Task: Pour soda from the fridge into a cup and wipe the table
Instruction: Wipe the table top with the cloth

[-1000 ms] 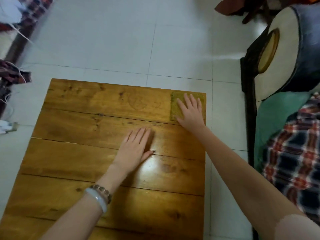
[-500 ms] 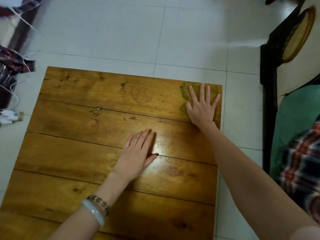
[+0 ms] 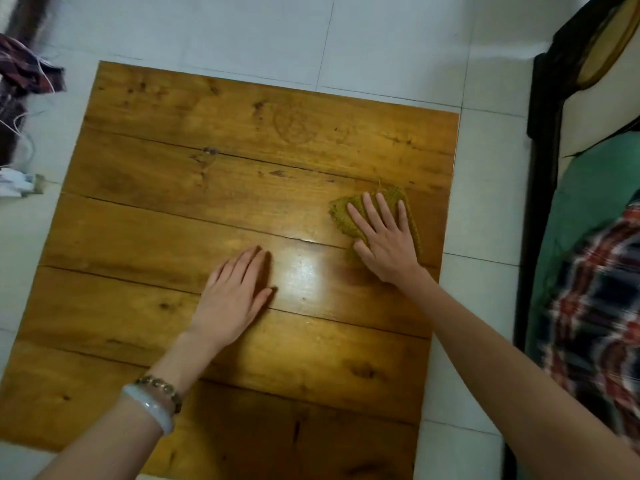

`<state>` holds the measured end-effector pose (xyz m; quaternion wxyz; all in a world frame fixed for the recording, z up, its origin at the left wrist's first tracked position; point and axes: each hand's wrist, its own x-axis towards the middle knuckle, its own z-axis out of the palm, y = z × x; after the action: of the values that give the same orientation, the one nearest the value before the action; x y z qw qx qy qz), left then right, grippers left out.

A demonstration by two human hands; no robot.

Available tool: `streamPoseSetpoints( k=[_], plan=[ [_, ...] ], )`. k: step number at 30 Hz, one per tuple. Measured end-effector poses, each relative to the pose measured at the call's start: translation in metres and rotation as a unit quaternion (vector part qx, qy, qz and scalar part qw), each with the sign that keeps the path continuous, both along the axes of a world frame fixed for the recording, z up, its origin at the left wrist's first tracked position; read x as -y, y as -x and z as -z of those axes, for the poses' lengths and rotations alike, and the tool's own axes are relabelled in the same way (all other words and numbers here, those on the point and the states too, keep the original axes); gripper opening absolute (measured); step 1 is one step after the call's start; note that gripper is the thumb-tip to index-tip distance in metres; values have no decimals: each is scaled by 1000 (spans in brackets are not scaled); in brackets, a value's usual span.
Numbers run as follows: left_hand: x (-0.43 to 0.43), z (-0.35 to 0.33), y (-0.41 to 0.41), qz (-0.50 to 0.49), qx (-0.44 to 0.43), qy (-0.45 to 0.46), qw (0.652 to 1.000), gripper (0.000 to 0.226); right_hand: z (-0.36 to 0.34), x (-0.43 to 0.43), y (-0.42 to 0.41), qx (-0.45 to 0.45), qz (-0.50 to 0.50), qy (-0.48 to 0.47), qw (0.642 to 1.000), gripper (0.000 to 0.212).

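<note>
A low wooden table (image 3: 166,237) of wide planks fills the middle of the head view. A yellow-green woven cloth (image 3: 341,211) lies near its right edge. My right hand (image 3: 384,237) presses flat on that cloth with straight, spread fingers and covers most of it. My left hand (image 3: 235,296) rests flat on the bare wood at the table's middle, fingers straight and together. Two bracelets sit on my left wrist. No cup or soda is in view.
White floor tiles (image 3: 242,32) surround the table. A dark wooden furniture frame (image 3: 540,140) with green and plaid bedding (image 3: 595,299) stands close on the right. Dark cloth (image 3: 27,74) and a white item (image 3: 14,183) with cords lie on the floor at left.
My right hand has drawn the cloth from the table's far right corner toward me along the right edge. The left hand has stayed in place. The camera has tilted.
</note>
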<state>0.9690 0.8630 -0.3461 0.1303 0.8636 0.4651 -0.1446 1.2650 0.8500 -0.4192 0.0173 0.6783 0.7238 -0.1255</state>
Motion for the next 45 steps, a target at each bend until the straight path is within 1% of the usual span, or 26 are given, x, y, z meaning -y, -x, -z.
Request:
streamPoseSetpoints(
  k=[5,7,10,14,16,21,25,29,34,38,40,42,45],
  plan=[
    [36,4,33,-1,9,10,1000,65,0,68,39,-9,-16,0,1000,59],
    [52,6,49,-21,17,20,999,64,1,91,62,-3,-18,4,1000,59],
    [75,4,74,-62,31,38,997,61,2,116,94,15,-6,-2,1000,60],
    [99,0,113,-50,31,47,997,59,3,139,122,18,25,-6,1000,61],
    [109,1,133,-54,23,53,997,63,2,150,137,12,42,-6,999,61],
    [131,10,169,-82,-15,71,994,88,3,165,175,21,78,7,997,64],
    [137,16,186,-110,-21,74,991,98,1,142,200,22,63,2,998,63],
    [135,22,199,-133,-20,77,988,106,2,96,242,20,60,-11,998,61],
    [139,27,214,-164,-6,68,984,114,3,31,293,17,-6,1,1000,62],
    [142,30,217,-182,19,62,981,120,1,10,309,9,-37,11,999,63],
    [142,29,216,-195,44,71,977,125,-2,15,305,19,-70,20,997,63],
    [140,26,217,-205,65,87,973,129,-4,36,306,32,-132,27,990,61],
    [140,21,220,-195,64,101,974,132,-5,92,305,6,-186,33,982,59]
  ],
)
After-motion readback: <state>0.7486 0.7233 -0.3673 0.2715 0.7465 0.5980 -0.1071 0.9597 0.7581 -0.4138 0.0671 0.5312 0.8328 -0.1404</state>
